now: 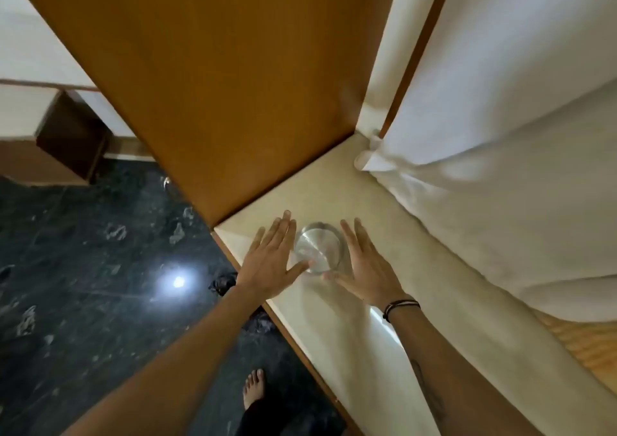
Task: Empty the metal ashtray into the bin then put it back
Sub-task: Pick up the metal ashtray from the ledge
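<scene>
Head view is showing my left hand (272,262) and my right hand (364,265) flanking the metal ashtray (319,247), which is sitting on the pale surface (334,185) near its front corner, beside the white bedding (500,202). Both grips are spread wide, fingers flat and outstretched, holding nothing; my thumbs are reaching in toward the near rim of the ashtray, and whether they are touching it I cannot tell.

I am judging the task from this alone: no bin is showing, and the ashtray is resting on the surface, so I cannot tell whether I am about to lift it or am just setting it back. The bowl is looking clean and bare, which is leaning me toward the emptying being done.

The ashtray is looking round, shallow and shiny, upright, with bright reflections across its base.
</scene>
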